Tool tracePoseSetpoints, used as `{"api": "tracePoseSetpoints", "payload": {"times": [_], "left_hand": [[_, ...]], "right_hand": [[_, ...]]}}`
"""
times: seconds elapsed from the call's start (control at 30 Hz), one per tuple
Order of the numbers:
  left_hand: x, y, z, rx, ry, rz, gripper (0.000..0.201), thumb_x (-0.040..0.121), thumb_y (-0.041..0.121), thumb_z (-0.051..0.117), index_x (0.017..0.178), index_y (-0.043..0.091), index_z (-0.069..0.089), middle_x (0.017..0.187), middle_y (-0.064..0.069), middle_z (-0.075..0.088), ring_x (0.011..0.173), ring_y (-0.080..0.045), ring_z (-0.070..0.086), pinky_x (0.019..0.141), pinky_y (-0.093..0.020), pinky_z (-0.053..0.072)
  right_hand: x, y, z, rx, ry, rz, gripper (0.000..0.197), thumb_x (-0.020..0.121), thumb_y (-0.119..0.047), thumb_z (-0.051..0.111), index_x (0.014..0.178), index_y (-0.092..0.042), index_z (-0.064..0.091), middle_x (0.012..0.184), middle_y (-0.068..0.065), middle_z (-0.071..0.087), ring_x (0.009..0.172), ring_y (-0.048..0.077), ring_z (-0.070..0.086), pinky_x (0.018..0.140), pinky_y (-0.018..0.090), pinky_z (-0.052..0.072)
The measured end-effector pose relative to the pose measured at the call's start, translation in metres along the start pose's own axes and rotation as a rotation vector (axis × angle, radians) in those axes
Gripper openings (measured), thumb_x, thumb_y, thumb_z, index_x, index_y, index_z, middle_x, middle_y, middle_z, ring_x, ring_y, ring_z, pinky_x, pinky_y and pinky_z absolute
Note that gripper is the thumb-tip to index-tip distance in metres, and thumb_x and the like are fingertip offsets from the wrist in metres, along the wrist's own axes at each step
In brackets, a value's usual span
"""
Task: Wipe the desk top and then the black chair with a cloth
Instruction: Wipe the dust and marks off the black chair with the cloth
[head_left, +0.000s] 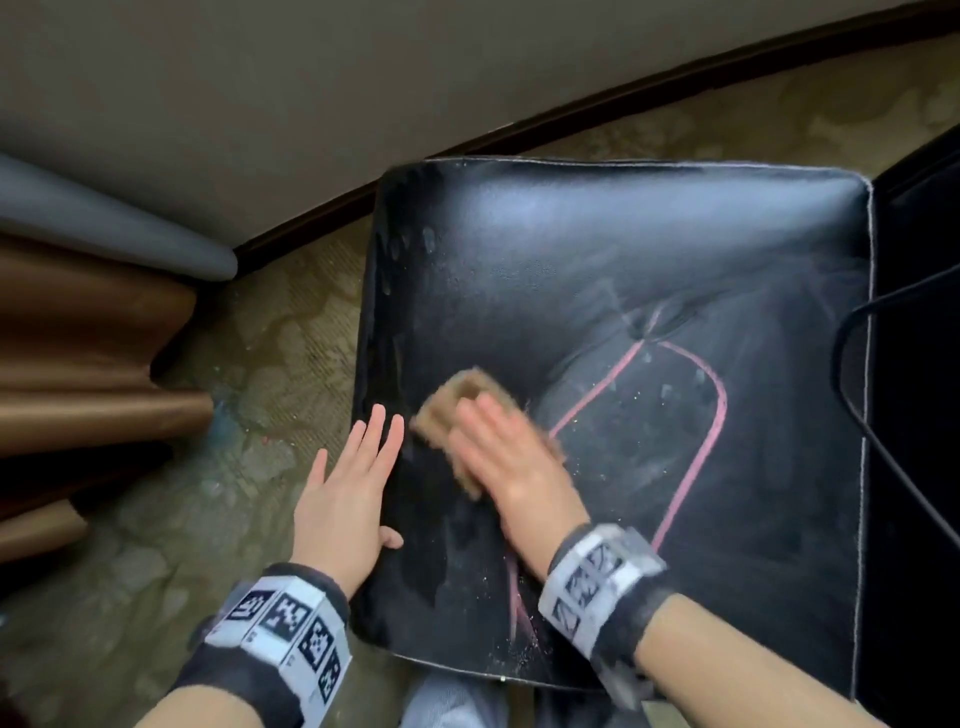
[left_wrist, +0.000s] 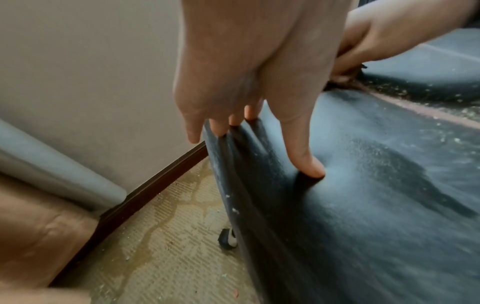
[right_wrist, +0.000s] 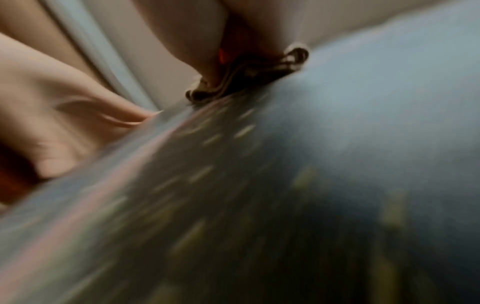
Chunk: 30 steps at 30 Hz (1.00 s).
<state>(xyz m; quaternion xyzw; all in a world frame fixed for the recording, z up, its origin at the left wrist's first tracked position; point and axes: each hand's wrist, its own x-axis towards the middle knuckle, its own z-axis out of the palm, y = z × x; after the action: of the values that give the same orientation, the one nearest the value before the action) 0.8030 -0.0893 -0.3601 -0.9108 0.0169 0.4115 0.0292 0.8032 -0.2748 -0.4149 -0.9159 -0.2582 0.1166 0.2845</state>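
Observation:
The black chair seat (head_left: 571, 249) fills the middle of the head view, dusty and marked with a pink line (head_left: 719, 415). My right hand (head_left: 498, 447) lies over a folded tan cloth (head_left: 457, 400) on the near left part of the seat, blurred by motion. In the right wrist view the cloth's folds (right_wrist: 246, 70) sit pinched between thumb and fingers against the seat (right_wrist: 324, 154). My left hand (head_left: 353, 478) rests flat on the seat's left edge with its fingers straight. Its fingertips (left_wrist: 311, 170) press into the cushion (left_wrist: 363, 205).
Brown curtains (head_left: 78, 338) and a grey one (head_left: 104, 223) hang at the left over patterned carpet (head_left: 270, 338). A dark baseboard (head_left: 467, 140) runs behind the chair. A black cable (head_left: 852, 364) crosses the seat's right edge. A castor (left_wrist: 228, 238) shows under the seat.

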Motion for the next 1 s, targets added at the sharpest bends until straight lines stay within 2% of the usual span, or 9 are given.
{"api": "tracePoseSetpoints", "payload": {"times": [0.1,0.17,0.23,0.3,0.37,0.6,0.8,0.93,1.0], "left_hand": [[-0.001,0.003,-0.001,0.001,0.008,-0.016,0.117,0.078,0.032,0.072,0.146,0.024,-0.023,0.147,0.005,-0.035,0.145,-0.013,-0.012,0.119,-0.036,0.007],[0.002,0.005,-0.001,-0.019,0.011,-0.031,0.118,0.077,0.028,0.075,0.147,0.023,-0.019,0.154,0.004,-0.027,0.145,-0.013,-0.01,0.119,-0.036,0.009],[0.005,0.005,0.0,-0.034,0.012,-0.04,0.119,0.074,0.026,0.077,0.148,0.023,-0.017,0.156,0.004,-0.023,0.146,-0.013,-0.007,0.118,-0.036,0.011],[0.006,0.004,0.001,-0.035,0.011,-0.042,0.121,0.073,0.026,0.079,0.148,0.024,-0.015,0.156,0.003,-0.021,0.146,-0.014,-0.004,0.117,-0.036,0.013],[0.006,0.003,0.0,-0.043,0.012,-0.041,0.121,0.073,0.025,0.079,0.149,0.024,-0.015,0.157,0.004,-0.02,0.146,-0.015,-0.002,0.117,-0.036,0.014],[0.003,0.009,-0.003,-0.063,0.017,-0.069,0.117,0.076,0.018,0.077,0.149,0.025,-0.014,0.157,0.005,-0.02,0.146,-0.015,0.007,0.115,-0.035,0.019],[0.001,0.012,0.003,-0.04,0.036,-0.078,0.118,0.075,0.021,0.078,0.148,0.025,-0.015,0.157,0.004,-0.019,0.144,-0.018,0.02,0.11,-0.034,0.032],[0.004,0.009,0.003,-0.049,0.049,-0.056,0.119,0.076,0.025,0.077,0.148,0.025,-0.018,0.156,0.004,-0.021,0.139,-0.016,0.031,0.105,-0.031,0.04],[0.004,0.009,0.002,-0.049,0.044,-0.052,0.12,0.075,0.029,0.077,0.147,0.025,-0.019,0.156,0.005,-0.022,0.137,-0.014,0.036,0.103,-0.029,0.043]], "right_hand": [[-0.025,-0.01,-0.004,-0.032,-0.266,-0.311,0.043,0.104,-0.025,0.022,0.122,-0.013,0.058,0.134,0.009,0.054,0.138,0.021,0.031,0.115,0.036,0.017],[-0.005,0.022,-0.029,-0.195,-0.231,-0.37,0.053,0.09,-0.054,0.038,0.117,-0.016,0.064,0.126,0.011,0.06,0.122,0.023,0.051,0.111,0.036,0.033],[0.009,0.068,-0.067,-0.282,-0.034,-0.204,0.066,0.081,-0.066,0.047,0.12,-0.015,0.062,0.129,0.012,0.057,0.124,0.014,0.049,0.109,0.026,0.034],[0.007,0.105,-0.092,-0.212,0.064,0.159,0.044,0.091,-0.02,0.035,0.13,-0.008,0.053,0.142,0.018,0.044,0.134,0.023,0.037,0.11,0.037,0.034],[-0.007,0.118,-0.088,-0.128,0.126,0.303,0.055,0.081,-0.004,0.029,0.133,-0.001,0.047,0.143,0.023,0.038,0.134,0.038,0.031,0.105,0.053,0.035],[-0.059,0.043,-0.026,0.166,-0.216,-0.218,0.047,0.103,-0.017,0.018,0.125,-0.002,0.057,0.138,0.018,0.047,0.133,0.026,0.036,0.113,0.036,0.018],[-0.024,0.133,-0.093,-0.033,0.251,0.564,0.052,0.088,0.006,0.036,0.139,-0.005,0.04,0.151,0.019,0.023,0.142,0.036,0.017,0.117,0.046,0.013],[-0.048,0.124,-0.072,-0.15,0.338,0.545,0.055,0.079,0.01,0.045,0.133,0.001,0.047,0.143,0.024,0.038,0.136,0.039,0.027,0.115,0.026,0.001],[-0.07,0.114,-0.059,-0.199,0.325,0.506,0.064,0.068,0.008,0.054,0.131,0.0,0.046,0.139,0.025,0.044,0.132,0.035,0.027,0.112,0.033,0.01]]}}
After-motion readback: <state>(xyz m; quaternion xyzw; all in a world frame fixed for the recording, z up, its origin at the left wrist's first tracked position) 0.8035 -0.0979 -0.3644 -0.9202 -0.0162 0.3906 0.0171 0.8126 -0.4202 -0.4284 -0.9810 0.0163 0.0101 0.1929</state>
